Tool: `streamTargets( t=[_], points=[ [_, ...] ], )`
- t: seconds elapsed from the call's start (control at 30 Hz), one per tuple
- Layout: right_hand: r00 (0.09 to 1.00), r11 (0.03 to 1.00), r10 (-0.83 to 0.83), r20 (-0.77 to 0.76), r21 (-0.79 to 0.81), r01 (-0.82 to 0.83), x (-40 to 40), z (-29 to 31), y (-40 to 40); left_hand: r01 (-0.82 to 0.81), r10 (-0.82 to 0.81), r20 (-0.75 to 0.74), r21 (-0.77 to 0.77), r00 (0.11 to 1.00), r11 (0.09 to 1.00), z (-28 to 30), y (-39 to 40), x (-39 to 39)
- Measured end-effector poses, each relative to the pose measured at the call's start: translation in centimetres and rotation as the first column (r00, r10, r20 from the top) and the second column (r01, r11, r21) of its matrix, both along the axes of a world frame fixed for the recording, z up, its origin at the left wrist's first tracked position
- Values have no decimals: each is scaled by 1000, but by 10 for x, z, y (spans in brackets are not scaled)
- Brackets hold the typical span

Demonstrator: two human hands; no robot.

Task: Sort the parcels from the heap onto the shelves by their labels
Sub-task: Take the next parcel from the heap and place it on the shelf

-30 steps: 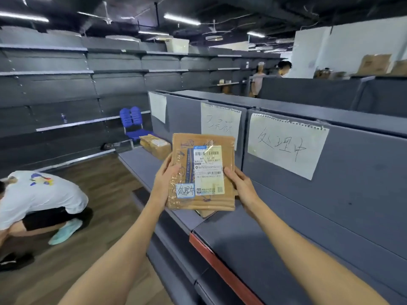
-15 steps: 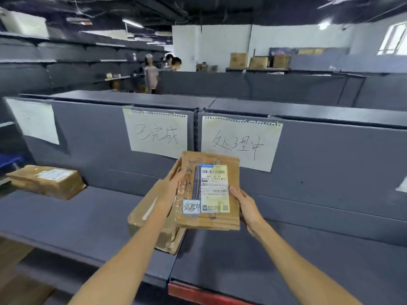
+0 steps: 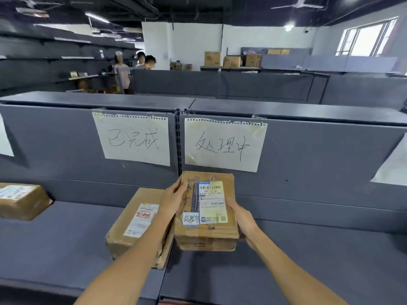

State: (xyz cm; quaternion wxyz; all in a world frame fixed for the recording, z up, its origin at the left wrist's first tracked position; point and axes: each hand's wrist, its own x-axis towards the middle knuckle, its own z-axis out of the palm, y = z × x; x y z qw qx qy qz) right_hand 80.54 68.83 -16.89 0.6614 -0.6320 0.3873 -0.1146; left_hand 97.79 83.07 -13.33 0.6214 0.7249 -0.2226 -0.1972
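I held the flat cardboard parcel (image 3: pixel 207 212) just below the handwritten 处理中 sign (image 3: pixel 224 144), my left hand (image 3: pixel 174 200) gripping its left edge, my right hand (image 3: pixel 243 219) curled under its right edge, above the grey shelf (image 3: pixel 308 260).

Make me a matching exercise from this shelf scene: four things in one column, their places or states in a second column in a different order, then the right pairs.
Things
1. held parcel
2. box with the red-marked label
3. parcel at the far left
4. sign 已完成

Places or states
A. taped to the back panel, left of the sign 处理中
B. lying on the shelf, cut off by the picture's edge
C. gripped by the left hand and right hand
D. resting on the shelf, partly behind the left forearm

Pairs: 1-C, 2-D, 3-B, 4-A
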Motion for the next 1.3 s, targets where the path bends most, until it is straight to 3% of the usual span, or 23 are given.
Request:
streamTargets(
  t=[0.13, 0.27, 0.43, 0.63, 0.77, 0.87, 1.03, 1.17, 1.3],
  points=[
    [994, 996, -36, -105, 74, 44, 8, -19, 3, 76, -135, 183, 300, 974, 951, -20, -3, 14],
    [988, 987, -54, -144, 142, 75, 22, -41, 4, -18, -275, 331, 668, 903, 744, -42, -12, 32],
    [982, 986, -102, -157, 111, 121, 38, -71, 4, -156, -366, 427, 800, 827, 580, -63, -12, 46],
    [967, 982, -185, -176, -4, 187, 45, -72, 9, -230, -428, 486, 821, 762, 523, -80, -11, 48],
    [967, 979, -203, -156, -40, 199, 47, -74, 6, -298, -442, 548, 803, 710, 517, -85, -11, 44],
    [973, 983, -183, -138, -58, 177, 44, -72, 5, -280, -436, 531, 808, 727, 518, -80, -11, 44],
    [971, 959, -210, -111, -219, 182, 15, -46, -15, -194, -359, 596, 667, 718, 719, -64, -10, 27],
    [940, 845, -305, -151, -499, 194, -47, -10, -40, -79, -370, 673, 536, 640, 840, -41, -31, -9],
    [865, 677, -475, -159, -694, 245, -137, 29, -57, 88, -399, 702, 435, 591, 896, -22, -76, -71]
  ],
)
